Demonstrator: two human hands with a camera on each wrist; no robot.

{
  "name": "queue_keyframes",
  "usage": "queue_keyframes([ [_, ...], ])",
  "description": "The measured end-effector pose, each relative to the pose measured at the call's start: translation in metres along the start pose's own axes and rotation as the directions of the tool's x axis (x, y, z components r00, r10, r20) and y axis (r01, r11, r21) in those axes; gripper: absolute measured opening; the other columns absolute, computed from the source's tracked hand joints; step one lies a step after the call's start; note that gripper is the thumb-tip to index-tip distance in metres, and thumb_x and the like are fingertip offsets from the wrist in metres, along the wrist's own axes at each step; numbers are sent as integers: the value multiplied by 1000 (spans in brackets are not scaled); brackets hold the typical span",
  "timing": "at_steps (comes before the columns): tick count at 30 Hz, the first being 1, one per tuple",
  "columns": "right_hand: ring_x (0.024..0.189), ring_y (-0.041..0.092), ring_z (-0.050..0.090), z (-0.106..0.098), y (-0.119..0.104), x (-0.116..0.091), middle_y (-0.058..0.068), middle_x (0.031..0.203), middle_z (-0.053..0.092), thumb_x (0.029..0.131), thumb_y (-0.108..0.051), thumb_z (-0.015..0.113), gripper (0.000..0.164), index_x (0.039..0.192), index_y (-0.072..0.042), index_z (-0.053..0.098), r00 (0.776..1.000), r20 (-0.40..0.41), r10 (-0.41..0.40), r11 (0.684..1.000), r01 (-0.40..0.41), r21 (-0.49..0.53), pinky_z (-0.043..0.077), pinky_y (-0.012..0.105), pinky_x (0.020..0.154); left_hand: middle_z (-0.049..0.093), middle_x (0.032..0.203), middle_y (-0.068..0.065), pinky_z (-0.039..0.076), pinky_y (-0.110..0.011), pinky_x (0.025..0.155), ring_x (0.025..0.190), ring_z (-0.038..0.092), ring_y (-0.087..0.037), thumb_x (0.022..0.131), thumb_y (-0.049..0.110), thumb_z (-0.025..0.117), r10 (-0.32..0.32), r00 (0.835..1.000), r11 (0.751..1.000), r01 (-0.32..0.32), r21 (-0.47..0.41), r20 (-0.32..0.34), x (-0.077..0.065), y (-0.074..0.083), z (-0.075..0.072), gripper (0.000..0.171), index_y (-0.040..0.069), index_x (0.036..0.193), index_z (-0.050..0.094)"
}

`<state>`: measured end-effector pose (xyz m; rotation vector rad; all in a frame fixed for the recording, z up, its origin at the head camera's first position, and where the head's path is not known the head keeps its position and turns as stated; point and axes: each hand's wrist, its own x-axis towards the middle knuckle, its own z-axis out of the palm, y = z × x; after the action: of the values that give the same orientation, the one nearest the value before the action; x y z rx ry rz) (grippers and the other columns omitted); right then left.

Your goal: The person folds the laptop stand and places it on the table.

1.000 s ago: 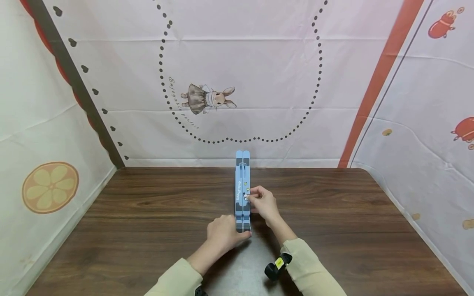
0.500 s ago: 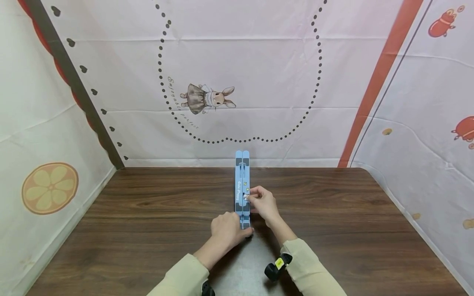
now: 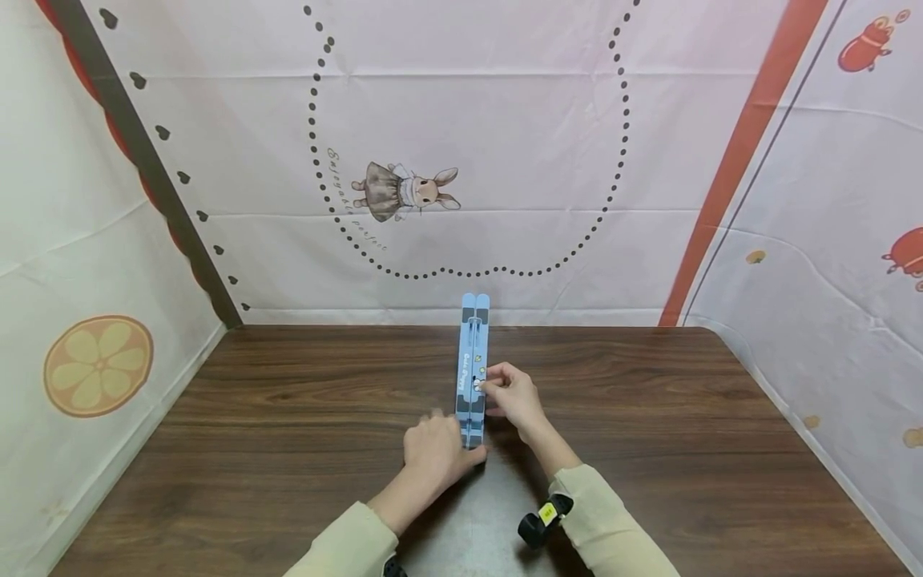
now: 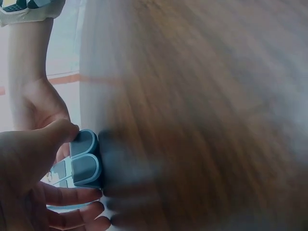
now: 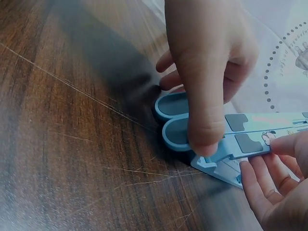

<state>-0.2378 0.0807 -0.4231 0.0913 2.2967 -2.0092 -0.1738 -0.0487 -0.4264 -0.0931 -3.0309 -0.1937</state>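
Note:
A light blue folding laptop stand (image 3: 473, 344), folded into two long bars side by side, lies lengthwise at the middle of the table. Dark grey pads and small cartoon prints mark its upper face. My left hand (image 3: 434, 449) spans the near end, thumb on the right and fingers on the left; the right wrist view shows that thumb (image 5: 204, 125) across one bar. In the left wrist view, the two rounded ends (image 4: 86, 168) sit between thumb and fingers. My right hand (image 3: 513, 401) pinches the right bar midway along, thumb on top and fingertips underneath.
The dark wood-grain table (image 3: 649, 417) reaches back to a white printed cloth (image 3: 519, 160), with more cloth along both sides. A black wrist camera (image 3: 537, 521) sticks out from the right sleeve, close above the table.
My left hand shifts right and then back left along the near end. The stand now slants slightly, its near end further left. My right hand stays at the same spot.

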Motion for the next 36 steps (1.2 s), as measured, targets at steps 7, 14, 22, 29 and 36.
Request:
queue_keyframes([
  [7, 72, 21, 65, -1, -3, -4, 6, 81, 60, 83, -5, 62, 18, 100, -1, 59, 1000, 15, -5, 1000, 5, 3, 56, 43, 68, 50, 73, -6, 43, -36, 54, 66, 52, -22, 62, 67, 65, 15, 1000, 1000, -14, 27, -17, -1, -6, 2, 64, 5, 77, 63],
  [14, 79, 33, 64, -5, -5, -5, 7, 80, 59, 83, -3, 62, 19, 101, 4, 56, 999, 49, 2, 1000, -3, 14, 54, 47, 71, 52, 75, -6, 44, -36, 56, 69, 53, -22, 63, 63, 65, 49, 999, 998, -48, 29, -18, -1, -14, 1, 58, 7, 79, 62],
  [22, 71, 19, 66, -5, 3, -2, 4, 77, 59, 82, -7, 65, 18, 96, 0, 56, 1000, 26, -10, 1000, 10, -7, 56, 42, 64, 50, 75, -5, 43, -35, 55, 68, 49, -21, 64, 60, 65, 99, 995, 994, -98, 42, -23, 2, -26, 0, 56, 7, 82, 62],
  [29, 73, 26, 66, -5, 1, -5, 7, 78, 62, 81, -6, 64, 17, 93, 2, 55, 1000, 19, -15, 1000, 16, -21, 56, 39, 61, 54, 84, -6, 44, -37, 65, 75, 49, -22, 64, 57, 67, 122, 992, 992, -122, 15, -16, 6, -35, -1, 59, 5, 93, 65],
  [36, 72, 26, 67, -5, 1, -8, 9, 78, 62, 81, -7, 65, 17, 90, 2, 54, 999, 39, -18, 999, 19, -33, 56, 39, 59, 54, 85, -6, 42, -37, 65, 75, 47, -22, 65, 53, 68, 140, 990, 990, -140, -11, -4, 11, -43, 1, 58, 4, 96, 65],
])
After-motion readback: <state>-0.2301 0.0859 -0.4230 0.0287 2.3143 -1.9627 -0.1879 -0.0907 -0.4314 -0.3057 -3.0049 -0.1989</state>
